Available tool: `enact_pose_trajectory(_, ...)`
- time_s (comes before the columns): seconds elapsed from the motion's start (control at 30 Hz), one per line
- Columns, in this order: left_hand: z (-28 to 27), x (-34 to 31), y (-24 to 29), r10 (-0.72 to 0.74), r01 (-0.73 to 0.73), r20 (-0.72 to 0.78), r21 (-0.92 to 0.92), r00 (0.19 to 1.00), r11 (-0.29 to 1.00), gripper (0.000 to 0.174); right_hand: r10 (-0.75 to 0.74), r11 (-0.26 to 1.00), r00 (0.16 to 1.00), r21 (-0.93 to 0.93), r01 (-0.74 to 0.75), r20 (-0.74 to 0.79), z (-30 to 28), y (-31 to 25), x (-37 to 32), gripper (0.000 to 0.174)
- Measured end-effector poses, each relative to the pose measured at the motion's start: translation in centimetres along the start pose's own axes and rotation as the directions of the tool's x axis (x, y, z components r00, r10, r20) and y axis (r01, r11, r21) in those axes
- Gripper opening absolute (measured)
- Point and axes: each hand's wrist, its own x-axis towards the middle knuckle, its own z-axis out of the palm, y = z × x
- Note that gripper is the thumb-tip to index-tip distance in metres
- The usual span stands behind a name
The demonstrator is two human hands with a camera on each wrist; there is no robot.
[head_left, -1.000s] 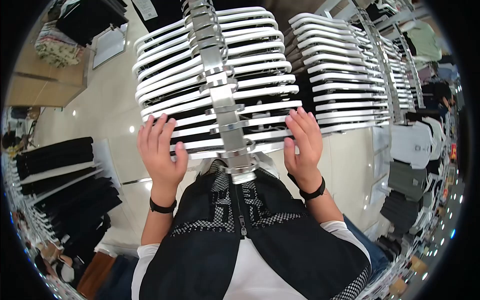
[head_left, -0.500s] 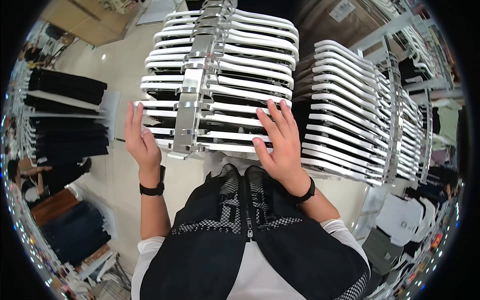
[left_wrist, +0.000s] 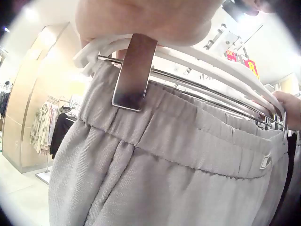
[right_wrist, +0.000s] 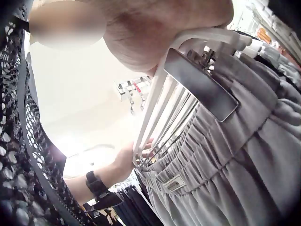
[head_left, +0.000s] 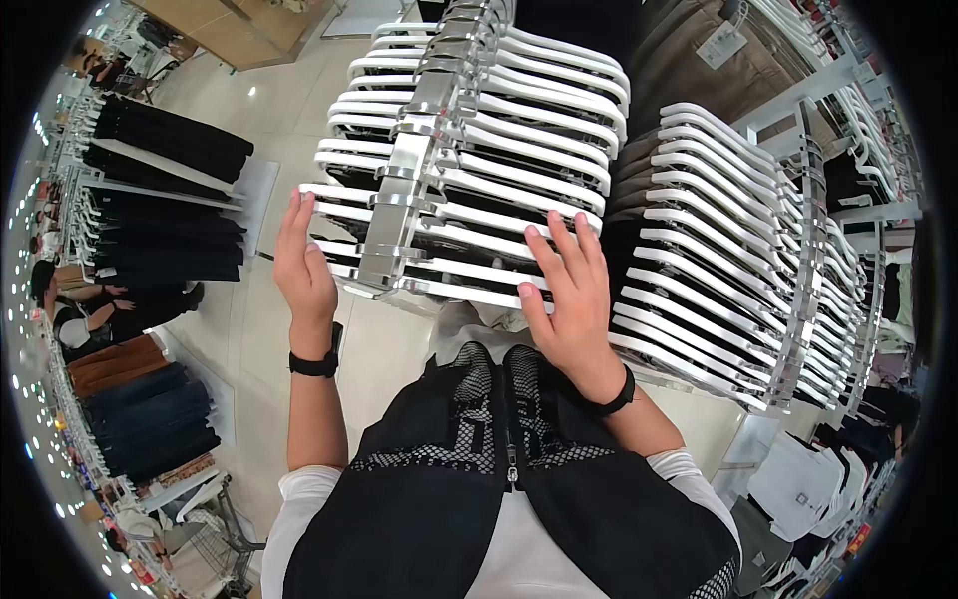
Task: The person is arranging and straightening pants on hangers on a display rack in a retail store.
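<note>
A row of white hangers point(head_left: 469, 294) hangs from a metal rail point(head_left: 404, 155) in front of me. My left hand point(head_left: 304, 275) is at the left ends of the nearest hangers, fingers straight and close together. Over their right ends lies my right hand point(head_left: 577, 304), its fingers extended and slightly spread, thumb apart. Grey elastic-waist trousers point(left_wrist: 164, 155) hang from the nearest hanger, held by a shiny metal clip point(left_wrist: 134, 75). From the right wrist, the same gathered waistband point(right_wrist: 225, 136) shows below another clip point(right_wrist: 202, 84), with the palm just above the hanger.
A second row of white hangers point(head_left: 699, 240) stands close on the right, with brown trousers point(head_left: 689, 60) behind. Racks of dark clothes point(head_left: 170, 190) are on the left, across the tiled floor point(head_left: 264, 130). White tops point(head_left: 798, 489) hang at lower right.
The view has turned, and the rail leans the other way. My left hand's fingers have closed together at the hanger ends; my right hand has moved inward over the hangers.
</note>
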Motion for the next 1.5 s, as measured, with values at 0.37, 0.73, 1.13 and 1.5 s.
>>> enact_pose_trajectory(0.37, -0.3, 1.9, -1.7, -0.004, 0.006, 0.034, -0.046, 0.999, 0.999, 0.059, 0.069, 0.991, 0.998, -0.115, -0.069, 0.001, 0.5, -1.2, -0.4, 0.057)
enact_pose_trajectory(0.73, -2.7, 4.8, -4.7, -0.057, 0.172, 0.326, -0.336, 0.944, 0.926, 0.052, 0.214, 0.964, 0.972, -0.139, -0.226, -0.094, 1.0, -2.3, 0.8, 0.049)
enact_pose_trajectory(1.13, -1.6, 8.6, -6.1, 0.114, 0.118, 0.479, -0.427, 0.870, 0.897, 0.066, 0.490, 0.864, 0.866, -0.078, -0.498, -0.103, 1.3, -3.4, 2.8, 0.065)
enact_pose_trajectory(1.5, 0.2, 13.8, -9.8, 0.140, 0.292, 0.596, -0.568, 0.791, 0.770, 0.049, 0.559, 0.814, 0.816, -0.091, -0.574, -0.145, 1.9, -4.6, 3.0, 0.060)
